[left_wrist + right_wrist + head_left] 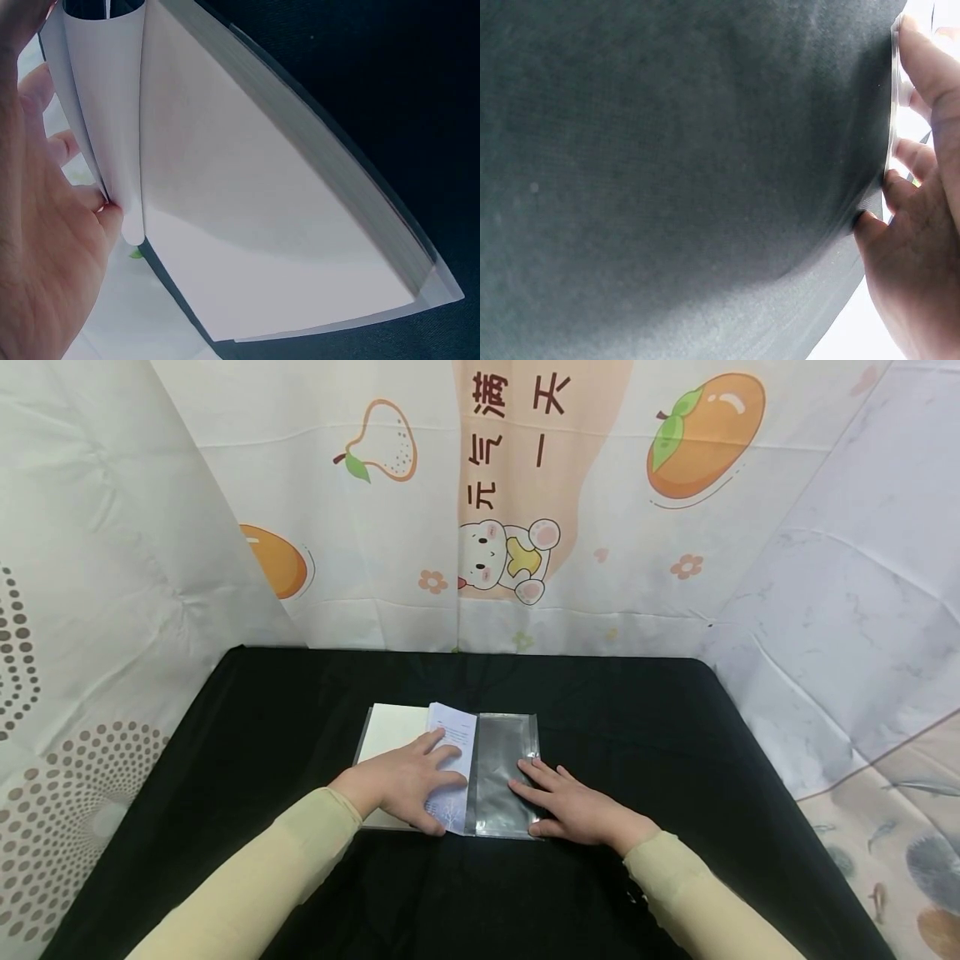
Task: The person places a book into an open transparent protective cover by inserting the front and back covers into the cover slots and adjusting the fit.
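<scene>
I have the open book (393,731) lying near the middle of the black cloth (622,727) in the head view, its facing sides spread left and right. On the left side a plain cream page shows; beside it stands a narrower-looking printed sheet (453,720), with lines of text toward its top and a bluish pattern toward its foot. To the right of that lies the shiny grey cover (498,777), which catches the light near its lower edge.

The person's left hand (405,778) is spread, its fingers fanned out over the printed sheet, touching it without gripping. My left wrist view shows paper curving up beside that hand's fingers, and next to it a broad pale page on a thick block of leaves, with a clear sleeve edge (439,289) jutting past one corner.

The right hand (576,802) is also opened out — fingers apart, fingertips on the grey cover along its right-hand edge, the thumb near the lower corner. I see it grasping nothing. In the right wrist view dark cloth fills most of my picture, with the fingers along a thin bright edge.

Pale yellow-green sleeves (255,860) cover both forearms, and a white curtain (405,552) printed with fruit hangs behind the cloth.
</scene>
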Demonstrator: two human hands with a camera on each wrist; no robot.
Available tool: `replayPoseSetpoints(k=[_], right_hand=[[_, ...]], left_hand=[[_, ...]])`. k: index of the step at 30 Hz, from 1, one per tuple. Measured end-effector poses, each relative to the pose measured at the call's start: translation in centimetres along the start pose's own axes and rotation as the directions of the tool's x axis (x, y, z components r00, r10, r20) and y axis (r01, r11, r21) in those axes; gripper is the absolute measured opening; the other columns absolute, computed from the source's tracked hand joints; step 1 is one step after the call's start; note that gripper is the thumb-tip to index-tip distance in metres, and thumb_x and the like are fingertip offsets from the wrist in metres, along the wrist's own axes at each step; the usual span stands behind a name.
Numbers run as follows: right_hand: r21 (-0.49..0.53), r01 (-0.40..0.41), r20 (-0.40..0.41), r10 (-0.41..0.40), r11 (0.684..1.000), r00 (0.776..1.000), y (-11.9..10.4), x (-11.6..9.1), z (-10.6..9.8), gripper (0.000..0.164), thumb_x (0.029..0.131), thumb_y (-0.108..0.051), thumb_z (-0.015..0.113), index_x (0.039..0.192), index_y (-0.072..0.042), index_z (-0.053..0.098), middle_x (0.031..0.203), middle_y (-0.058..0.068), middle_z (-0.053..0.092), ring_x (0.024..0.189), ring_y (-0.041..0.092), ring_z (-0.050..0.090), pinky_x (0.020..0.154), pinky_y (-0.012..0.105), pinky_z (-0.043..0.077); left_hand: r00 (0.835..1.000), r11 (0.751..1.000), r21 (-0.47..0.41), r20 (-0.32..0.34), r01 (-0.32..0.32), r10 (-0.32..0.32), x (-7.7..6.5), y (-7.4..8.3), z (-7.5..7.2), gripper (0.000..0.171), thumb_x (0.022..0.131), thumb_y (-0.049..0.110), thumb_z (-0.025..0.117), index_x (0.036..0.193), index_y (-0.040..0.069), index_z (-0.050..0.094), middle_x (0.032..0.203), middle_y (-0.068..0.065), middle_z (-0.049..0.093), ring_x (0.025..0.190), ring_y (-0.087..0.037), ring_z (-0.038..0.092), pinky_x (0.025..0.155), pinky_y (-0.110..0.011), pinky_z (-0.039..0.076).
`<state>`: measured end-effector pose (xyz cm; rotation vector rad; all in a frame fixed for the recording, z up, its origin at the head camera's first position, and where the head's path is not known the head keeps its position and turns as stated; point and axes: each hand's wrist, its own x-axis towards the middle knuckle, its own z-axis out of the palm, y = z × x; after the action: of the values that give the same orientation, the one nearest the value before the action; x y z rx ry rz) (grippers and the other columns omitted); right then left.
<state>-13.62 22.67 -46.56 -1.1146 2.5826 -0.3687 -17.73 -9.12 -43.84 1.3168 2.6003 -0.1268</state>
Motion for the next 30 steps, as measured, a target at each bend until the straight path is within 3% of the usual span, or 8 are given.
replayPoseSetpoints(k=[30], right_hand=[[0.003,-0.029,0.022,0.029,1.000,0.999,0.09,0.15,0.19,0.068,0.097,-0.048,0.052,0.153,-0.024,0.023,0.161,0.009,0.007,0.144,0.029,0.005,0.113,0.058,0.015]], left_hand=[[1.000,1.000,0.015,0.010,-0.015,0.015,0.29,0.51,-0.31,0.071,0.076,0.071,0.057,0.138,0.038,0.049,0.152,-0.004,0.032,0.142,-0.039,0.012,0.112,-0.051,0.027]])
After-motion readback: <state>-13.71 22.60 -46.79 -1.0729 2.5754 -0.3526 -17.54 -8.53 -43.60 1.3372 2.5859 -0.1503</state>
